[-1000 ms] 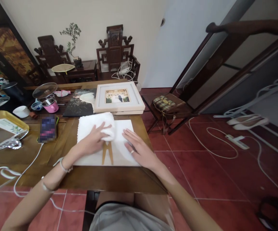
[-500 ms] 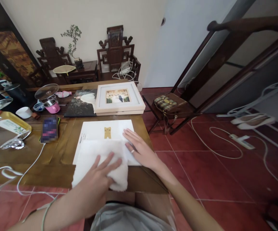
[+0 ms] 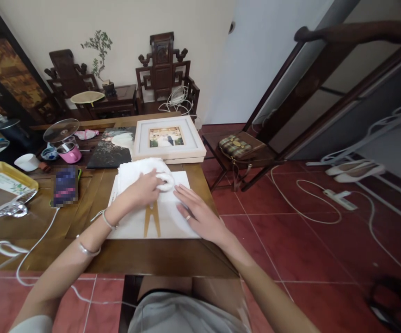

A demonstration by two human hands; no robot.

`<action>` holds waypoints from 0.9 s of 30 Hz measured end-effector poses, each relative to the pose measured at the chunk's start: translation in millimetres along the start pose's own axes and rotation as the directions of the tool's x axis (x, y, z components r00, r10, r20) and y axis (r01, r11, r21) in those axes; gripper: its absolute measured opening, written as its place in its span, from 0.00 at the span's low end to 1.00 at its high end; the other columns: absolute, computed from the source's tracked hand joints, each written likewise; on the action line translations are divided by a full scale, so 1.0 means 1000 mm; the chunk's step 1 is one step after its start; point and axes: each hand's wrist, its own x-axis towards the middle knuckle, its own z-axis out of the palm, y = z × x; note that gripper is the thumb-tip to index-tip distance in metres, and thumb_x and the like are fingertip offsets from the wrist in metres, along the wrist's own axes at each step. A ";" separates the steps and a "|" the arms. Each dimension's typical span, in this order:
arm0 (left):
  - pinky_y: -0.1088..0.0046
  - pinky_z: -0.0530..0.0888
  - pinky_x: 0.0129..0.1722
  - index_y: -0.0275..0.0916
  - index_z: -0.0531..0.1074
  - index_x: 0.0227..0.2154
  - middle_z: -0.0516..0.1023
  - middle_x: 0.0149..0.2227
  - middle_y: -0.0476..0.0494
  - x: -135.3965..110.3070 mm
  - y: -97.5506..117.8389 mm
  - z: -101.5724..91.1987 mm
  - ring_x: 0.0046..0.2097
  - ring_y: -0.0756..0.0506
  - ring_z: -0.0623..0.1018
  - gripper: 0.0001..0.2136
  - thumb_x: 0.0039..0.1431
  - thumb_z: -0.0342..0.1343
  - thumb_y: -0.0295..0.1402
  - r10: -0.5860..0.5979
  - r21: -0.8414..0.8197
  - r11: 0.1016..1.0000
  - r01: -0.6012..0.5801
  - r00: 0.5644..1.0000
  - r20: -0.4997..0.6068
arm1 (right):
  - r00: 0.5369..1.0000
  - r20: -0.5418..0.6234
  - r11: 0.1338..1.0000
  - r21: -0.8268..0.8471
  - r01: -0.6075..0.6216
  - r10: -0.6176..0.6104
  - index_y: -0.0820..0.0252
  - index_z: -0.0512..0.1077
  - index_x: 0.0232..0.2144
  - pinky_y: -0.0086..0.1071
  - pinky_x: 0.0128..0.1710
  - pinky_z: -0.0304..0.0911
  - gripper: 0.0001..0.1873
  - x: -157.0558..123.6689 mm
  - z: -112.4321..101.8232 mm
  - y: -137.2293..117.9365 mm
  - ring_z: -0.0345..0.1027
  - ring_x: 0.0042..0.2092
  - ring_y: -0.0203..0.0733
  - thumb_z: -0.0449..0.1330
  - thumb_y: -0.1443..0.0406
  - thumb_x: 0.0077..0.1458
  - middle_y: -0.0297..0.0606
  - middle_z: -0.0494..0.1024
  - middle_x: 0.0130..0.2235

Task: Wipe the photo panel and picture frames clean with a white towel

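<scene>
The left hand (image 3: 147,187) presses a white towel (image 3: 134,172) onto the far left part of a white panel (image 3: 172,219), which lies flat on the wooden counter (image 3: 158,259) near its front edge. Its fingers bend over the towel; whether they grip it or only push on it, I cannot tell. Part of the towel is bunched into a loop just right of these fingers, near the right hand (image 3: 202,216). The right hand rests on the right side of the panel, its fingers straight and lightly spread. On the panel, a gold shape (image 3: 148,223) with two legs shows in front of the towel. Behind the panel lies a framed picture (image 3: 167,137), with a dark canvas (image 3: 106,150) beside it on the left. A phone (image 3: 64,186) lies left of the panel, well apart from it. Behind the phone stands a pink mug (image 3: 70,153). A plaid bag (image 3: 235,146) sits on a chair (image 3: 297,99) to the right.
</scene>
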 end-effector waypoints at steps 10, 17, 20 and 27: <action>0.33 0.53 0.59 0.34 0.77 0.42 0.49 0.69 0.34 -0.079 0.069 0.040 0.68 0.26 0.44 0.17 0.51 0.51 0.18 0.014 0.151 0.988 -0.028 0.995 0.098 | 1.000 -0.001 1.000 0.002 -0.018 0.018 0.63 0.61 0.62 0.51 0.66 0.46 0.24 0.000 0.000 0.000 0.47 0.68 0.45 0.46 0.63 0.66 0.49 0.59 0.65; 0.34 0.54 0.60 0.35 0.79 0.38 0.46 0.69 0.35 -0.118 0.094 0.057 0.68 0.24 0.46 0.11 0.53 0.55 0.23 0.125 0.111 0.984 -0.137 0.986 0.108 | 1.000 -0.004 1.000 0.012 0.001 0.000 0.63 0.61 0.62 0.51 0.66 0.46 0.25 0.000 -0.001 -0.001 0.47 0.68 0.45 0.46 0.66 0.65 0.49 0.59 0.65; 0.36 0.55 0.61 0.34 0.77 0.42 0.49 0.69 0.35 -0.104 0.084 0.045 0.68 0.26 0.46 0.15 0.51 0.53 0.21 0.095 0.090 0.990 -0.105 0.989 0.112 | 1.000 0.004 1.000 0.007 -0.010 0.010 0.64 0.61 0.62 0.51 0.67 0.46 0.25 0.000 0.000 0.000 0.47 0.68 0.46 0.46 0.65 0.65 0.50 0.59 0.65; 0.35 0.55 0.60 0.33 0.72 0.49 0.53 0.68 0.33 -0.037 0.040 0.020 0.68 0.28 0.48 0.23 0.52 0.46 0.15 -0.026 0.063 0.998 0.024 0.999 0.025 | 0.998 -0.041 0.995 0.084 -0.047 0.050 0.60 0.56 0.64 0.51 0.66 0.47 0.27 -0.001 -0.001 -0.001 0.49 0.67 0.47 0.47 0.63 0.65 0.48 0.59 0.65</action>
